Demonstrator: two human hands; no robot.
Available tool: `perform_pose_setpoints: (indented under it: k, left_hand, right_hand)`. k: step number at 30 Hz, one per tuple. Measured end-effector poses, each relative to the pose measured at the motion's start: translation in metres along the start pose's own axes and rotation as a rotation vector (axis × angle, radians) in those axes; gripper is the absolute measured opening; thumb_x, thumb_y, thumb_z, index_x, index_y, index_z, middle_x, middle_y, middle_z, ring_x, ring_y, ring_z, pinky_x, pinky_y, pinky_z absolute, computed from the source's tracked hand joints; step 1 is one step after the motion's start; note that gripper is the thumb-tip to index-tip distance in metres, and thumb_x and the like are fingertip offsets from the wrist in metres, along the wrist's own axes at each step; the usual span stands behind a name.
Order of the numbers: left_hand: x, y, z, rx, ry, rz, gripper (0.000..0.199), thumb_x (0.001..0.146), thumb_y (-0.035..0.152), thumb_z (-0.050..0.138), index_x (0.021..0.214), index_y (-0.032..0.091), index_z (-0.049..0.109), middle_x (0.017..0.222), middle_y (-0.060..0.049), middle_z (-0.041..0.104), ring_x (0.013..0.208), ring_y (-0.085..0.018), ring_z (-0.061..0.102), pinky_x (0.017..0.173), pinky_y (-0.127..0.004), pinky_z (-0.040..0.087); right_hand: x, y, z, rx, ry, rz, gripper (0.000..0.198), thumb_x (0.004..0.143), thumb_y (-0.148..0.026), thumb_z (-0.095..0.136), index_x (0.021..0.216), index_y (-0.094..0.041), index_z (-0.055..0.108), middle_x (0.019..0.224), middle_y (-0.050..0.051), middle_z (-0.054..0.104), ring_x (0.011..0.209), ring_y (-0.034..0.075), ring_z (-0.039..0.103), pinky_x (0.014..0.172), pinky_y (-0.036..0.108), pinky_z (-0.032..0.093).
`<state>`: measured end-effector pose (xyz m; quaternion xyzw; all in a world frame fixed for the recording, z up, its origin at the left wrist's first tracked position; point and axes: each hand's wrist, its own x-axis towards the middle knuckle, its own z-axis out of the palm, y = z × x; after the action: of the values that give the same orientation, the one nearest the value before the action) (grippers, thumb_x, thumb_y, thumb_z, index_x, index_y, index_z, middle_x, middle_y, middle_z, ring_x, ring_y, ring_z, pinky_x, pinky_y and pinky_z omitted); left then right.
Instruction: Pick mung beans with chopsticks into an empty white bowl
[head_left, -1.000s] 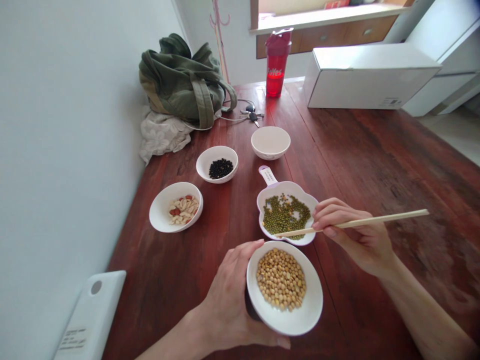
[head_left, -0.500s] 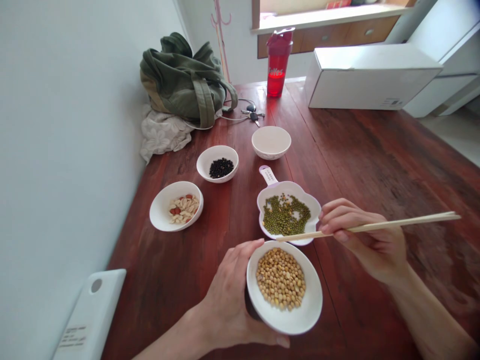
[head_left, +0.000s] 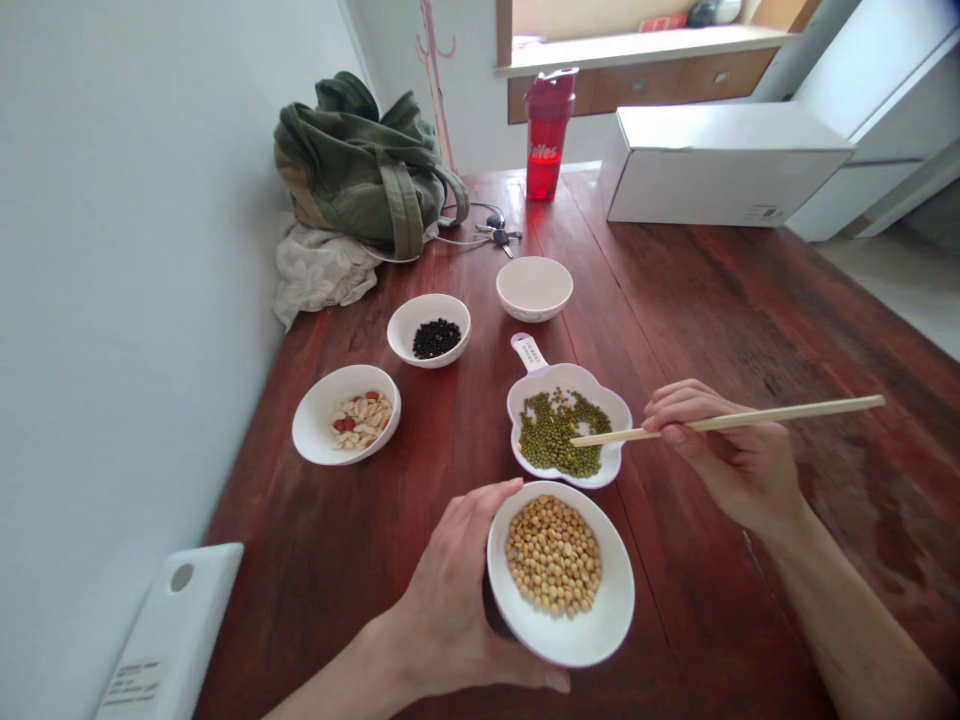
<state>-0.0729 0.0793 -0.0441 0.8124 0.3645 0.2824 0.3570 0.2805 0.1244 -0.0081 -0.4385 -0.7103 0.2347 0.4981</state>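
The flower-shaped dish (head_left: 621, 408) stands on the desk (head_left: 720, 300) and contains green beans (head_left: 551, 438). The right hand (head_left: 739, 470), right of the dish, has its fingers closed on pale chopsticks (head_left: 806, 409); the tips are over the dish, contact with the beans undetermined. The left hand (head_left: 457, 590), on the near side of the dish, has its fingers gripping a white bowl (head_left: 616, 600) of yellowish beans (head_left: 555, 560), held just before the dish. A bowl of peanuts (head_left: 311, 420) stands left of the dish; a bowl of black beans (head_left: 403, 330), beyond it to the left.
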Motion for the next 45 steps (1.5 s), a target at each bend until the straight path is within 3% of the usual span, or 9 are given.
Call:
perform_pose_setpoints:
  k: [7,16,32,39,45]
  left_hand:
    - [0.001,0.001,-0.002,-0.008,-0.012,-0.004,0.138,0.061,0.086,0.101,0.171,0.034,0.035,0.157,-0.014,0.061,0.135,-0.043,0.066,0.121,-0.062,0.054]
    - [0.001,0.000,-0.001,-0.002,-0.003,0.024,0.140,0.064,0.089,0.098,0.173,0.032,0.033,0.157,-0.016,0.062,0.136,-0.043,0.066,0.120,-0.061,0.054]
    - [0.003,0.002,-0.003,-0.003,-0.030,0.026,0.144,0.061,0.085,0.101,0.174,0.033,0.029,0.157,-0.016,0.061,0.134,-0.043,0.067,0.120,-0.061,0.055]
    - [0.001,0.002,-0.004,0.023,-0.051,0.060,0.148,0.054,0.070,0.108,0.173,0.030,0.030,0.155,-0.018,0.062,0.135,-0.046,0.066,0.117,-0.062,0.057]
    - [0.003,0.000,-0.005,0.022,-0.075,0.028,0.147,0.054,0.074,0.106,0.172,0.031,0.031,0.156,-0.017,0.062,0.136,-0.047,0.065,0.116,-0.063,0.058]
  right_hand:
    - [0.001,-0.003,0.009,0.024,-0.071,0.029,0.019,0.106,-0.014,0.070,0.106,-0.029,0.082,0.095,0.002,0.081,0.099,0.022,0.073,0.090,0.037,0.060]
    - [0.001,0.001,0.010,0.080,-0.035,0.077,0.016,0.107,-0.021,0.072,0.104,-0.030,0.085,0.094,0.003,0.082,0.098,0.023,0.074,0.086,0.038,0.063]
    - [0.002,0.004,0.011,0.194,-0.058,0.141,0.015,0.108,-0.026,0.072,0.101,-0.029,0.085,0.092,0.005,0.080,0.095,0.023,0.074,0.083,0.037,0.064]
    - [0.002,0.003,0.009,0.219,-0.047,0.217,0.016,0.108,-0.029,0.073,0.098,-0.026,0.085,0.091,0.006,0.079,0.094,0.023,0.075,0.080,0.035,0.064]
    - [0.001,0.002,0.011,0.254,-0.030,0.234,0.016,0.108,-0.032,0.073,0.098,-0.027,0.086,0.091,0.007,0.079,0.095,0.024,0.075,0.080,0.036,0.064]
